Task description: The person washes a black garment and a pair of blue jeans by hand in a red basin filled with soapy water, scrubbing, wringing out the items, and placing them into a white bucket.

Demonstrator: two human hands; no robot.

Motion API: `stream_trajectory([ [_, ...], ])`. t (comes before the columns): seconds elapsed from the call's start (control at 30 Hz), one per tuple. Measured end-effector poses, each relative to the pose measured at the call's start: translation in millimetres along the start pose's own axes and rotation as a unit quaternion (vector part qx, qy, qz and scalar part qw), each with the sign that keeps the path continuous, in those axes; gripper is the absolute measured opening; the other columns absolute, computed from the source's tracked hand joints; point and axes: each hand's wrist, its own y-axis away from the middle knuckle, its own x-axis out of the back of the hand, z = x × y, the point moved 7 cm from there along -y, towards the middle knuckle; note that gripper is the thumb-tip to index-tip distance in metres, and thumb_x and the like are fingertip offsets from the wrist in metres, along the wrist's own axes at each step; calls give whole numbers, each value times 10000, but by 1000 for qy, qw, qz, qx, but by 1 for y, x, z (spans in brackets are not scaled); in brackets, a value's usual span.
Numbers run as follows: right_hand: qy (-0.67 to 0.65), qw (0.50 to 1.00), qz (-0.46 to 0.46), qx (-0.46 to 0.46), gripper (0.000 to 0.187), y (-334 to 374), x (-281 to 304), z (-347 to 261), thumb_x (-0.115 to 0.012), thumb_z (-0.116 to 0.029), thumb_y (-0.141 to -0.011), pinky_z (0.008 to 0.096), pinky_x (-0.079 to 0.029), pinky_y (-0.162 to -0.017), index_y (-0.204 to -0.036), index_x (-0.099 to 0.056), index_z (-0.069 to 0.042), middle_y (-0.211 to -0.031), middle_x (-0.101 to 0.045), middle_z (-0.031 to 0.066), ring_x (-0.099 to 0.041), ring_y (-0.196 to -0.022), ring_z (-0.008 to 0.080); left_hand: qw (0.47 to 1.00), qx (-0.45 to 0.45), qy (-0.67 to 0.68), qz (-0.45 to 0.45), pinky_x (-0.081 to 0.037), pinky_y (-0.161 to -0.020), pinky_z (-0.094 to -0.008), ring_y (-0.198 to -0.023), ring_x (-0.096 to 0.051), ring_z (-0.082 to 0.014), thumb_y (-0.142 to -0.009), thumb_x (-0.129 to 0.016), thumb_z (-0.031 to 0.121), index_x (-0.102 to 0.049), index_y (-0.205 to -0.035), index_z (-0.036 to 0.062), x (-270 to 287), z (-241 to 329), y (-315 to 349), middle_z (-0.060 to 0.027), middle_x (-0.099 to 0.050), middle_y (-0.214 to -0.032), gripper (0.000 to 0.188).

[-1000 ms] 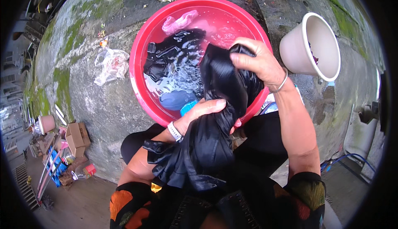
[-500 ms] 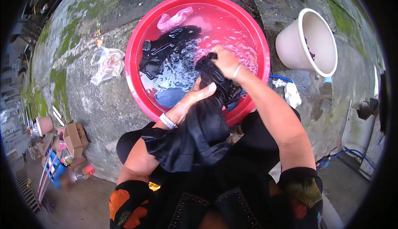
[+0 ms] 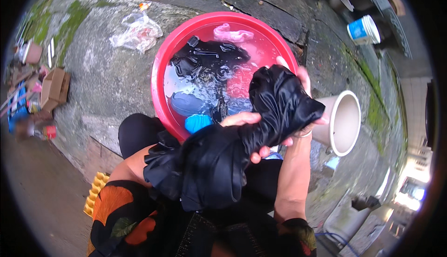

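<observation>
A wet, shiny black garment (image 3: 214, 159) is bunched and twisted over my lap and the near rim of a red basin (image 3: 159, 94). My left hand (image 3: 242, 119) closes round its narrow middle, thumb on top and fingertips below. At the garment's far right end, my right hand (image 3: 304, 79) grips the gathered bundle, mostly hidden behind the cloth. Inside the basin, black cloth (image 3: 207, 54), a pink cloth (image 3: 233, 34), a grey-blue piece (image 3: 186, 103) and a bright blue piece (image 3: 198, 123) lie in water.
Right of the basin, an off-white bucket (image 3: 345, 124) lies tilted. A crumpled plastic bag (image 3: 139, 33) rests on mossy concrete at the left, with a cardboard box (image 3: 55, 87) farther out. A yellow egg tray (image 3: 96, 192) is beside my left arm; a smaller white bucket (image 3: 370, 30) stands far right.
The black garment's far end has come up out of the basin and shifted right, now bunched in my right hand. My view has turned right, and the bright blue piece is uncovered.
</observation>
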Motion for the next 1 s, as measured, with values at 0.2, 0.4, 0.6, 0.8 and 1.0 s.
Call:
stream_trajectory([
  [0.2, 89, 984, 151, 16, 347, 2, 2, -10, -687, -297, -841, 417, -517, -838, -935, -413, -105, -994, -547, 152, -596, -915, 280, 957, -66, -263, 108, -575, -708, -330, -888, -659, -225, -1022, -457, 485, -451, -1375, -23, -8, -3, 12, -153, -633, -1022, 618],
  [0.4, 398, 875, 226, -157, 144, 13, 83, 34, -646, -93, -848, 264, -373, -589, -743, -548, -86, -714, -493, -50, -462, -664, 60, 851, -154, -445, 233, -512, -734, -249, -838, -621, -116, -946, -689, 338, -514, -1290, 58, -4, 43, 10, -40, -621, -977, 477],
  [0.6, 618, 705, 183, -297, 151, 52, 144, 144, -678, -158, -820, 343, -486, -646, -812, -615, -21, -723, -633, 63, -567, -672, 144, 741, -205, -528, 361, -467, -952, -321, -1108, -565, -176, -836, -762, 416, -425, -1405, 12, 126, 102, 32, -92, -593, -1170, 775],
  [0.8, 256, 912, 215, -236, 585, 36, 109, 106, -784, -378, -835, 364, -493, -915, -1245, -539, -40, -1183, -607, 100, -588, -1077, 209, 816, -253, -421, 304, -537, -794, -301, -926, -636, -173, -914, -699, 377, -430, -1384, 51, 89, 91, 35, -78, -613, -1091, 632],
  [1.0, 80, 985, 59, -142, 1065, 5, 30, 42, -838, -494, -750, 530, -423, -1103, -1554, -263, -99, -1548, -307, 214, -398, -1395, 409, 933, -61, -240, 261, -557, -720, -285, -797, -656, -162, -977, -602, 443, -547, -1274, 5, 9, 8, 44, -75, -649, -955, 532],
])
